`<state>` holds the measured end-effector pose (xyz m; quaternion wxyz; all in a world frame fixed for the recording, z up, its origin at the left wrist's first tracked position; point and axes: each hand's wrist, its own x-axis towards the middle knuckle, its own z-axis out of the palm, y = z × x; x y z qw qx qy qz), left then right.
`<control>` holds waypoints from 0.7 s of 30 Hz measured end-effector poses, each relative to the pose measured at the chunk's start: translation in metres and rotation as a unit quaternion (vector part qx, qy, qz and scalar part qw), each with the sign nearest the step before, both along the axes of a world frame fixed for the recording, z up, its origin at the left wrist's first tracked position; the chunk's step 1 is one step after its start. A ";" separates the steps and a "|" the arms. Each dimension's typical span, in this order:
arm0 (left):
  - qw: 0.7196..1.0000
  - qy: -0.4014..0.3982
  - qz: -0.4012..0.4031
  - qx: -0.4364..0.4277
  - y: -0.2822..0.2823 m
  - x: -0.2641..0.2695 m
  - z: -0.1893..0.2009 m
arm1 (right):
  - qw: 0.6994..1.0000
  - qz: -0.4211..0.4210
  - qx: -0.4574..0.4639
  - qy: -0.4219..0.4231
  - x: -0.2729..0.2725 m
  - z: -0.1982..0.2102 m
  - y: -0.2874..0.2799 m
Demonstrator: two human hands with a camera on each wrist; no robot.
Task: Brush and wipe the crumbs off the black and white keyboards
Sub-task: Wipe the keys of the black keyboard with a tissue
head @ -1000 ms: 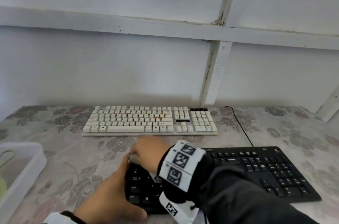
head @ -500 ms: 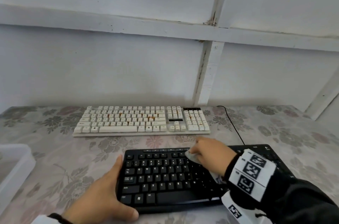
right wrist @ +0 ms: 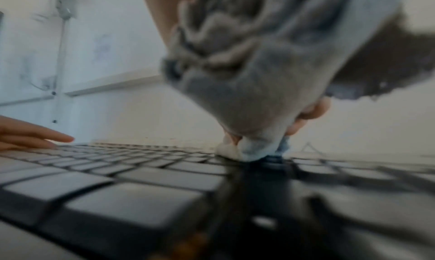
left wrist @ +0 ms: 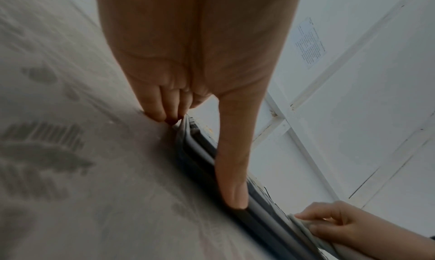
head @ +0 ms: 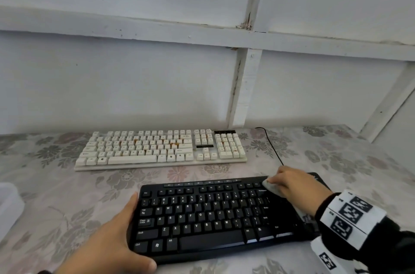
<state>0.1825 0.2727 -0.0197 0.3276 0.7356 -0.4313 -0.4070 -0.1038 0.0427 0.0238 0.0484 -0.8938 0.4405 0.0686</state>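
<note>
The black keyboard (head: 213,215) lies near the table's front edge, and the white keyboard (head: 157,148), with orange crumbs among its keys, lies behind it. My left hand (head: 116,244) holds the black keyboard's left end, fingers along the side and thumb over the front corner. In the left wrist view the thumb (left wrist: 231,171) rests on the keyboard's edge (left wrist: 202,152). My right hand (head: 294,186) grips a pale grey cloth (head: 272,188) and presses it on the upper right keys. The cloth (right wrist: 254,96) fills the right wrist view, its tip touching the keys (right wrist: 132,174).
A flowered tablecloth (head: 67,206) covers the table. A black cable (head: 272,148) runs from the wall to the black keyboard. The corner of a white plastic tub (head: 9,204) stands at the left edge. A white panelled wall (head: 157,82) rises just behind the white keyboard.
My right hand has swept the cloth from the black keyboard's left end across to its upper right keys. The left hand has kept its hold on the left end.
</note>
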 end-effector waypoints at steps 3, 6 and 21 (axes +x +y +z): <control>1.000 -0.006 -0.006 0.001 -0.001 -0.002 0.002 | 0.999 -0.046 -0.009 0.013 -0.019 0.000 -0.012; 1.000 -0.021 -0.008 0.003 -0.001 -0.002 0.003 | 0.991 -0.129 -0.021 0.026 -0.040 0.001 -0.030; 0.999 -0.041 -0.029 0.010 -0.001 0.001 0.004 | 0.996 0.062 0.054 -0.022 0.040 0.007 0.022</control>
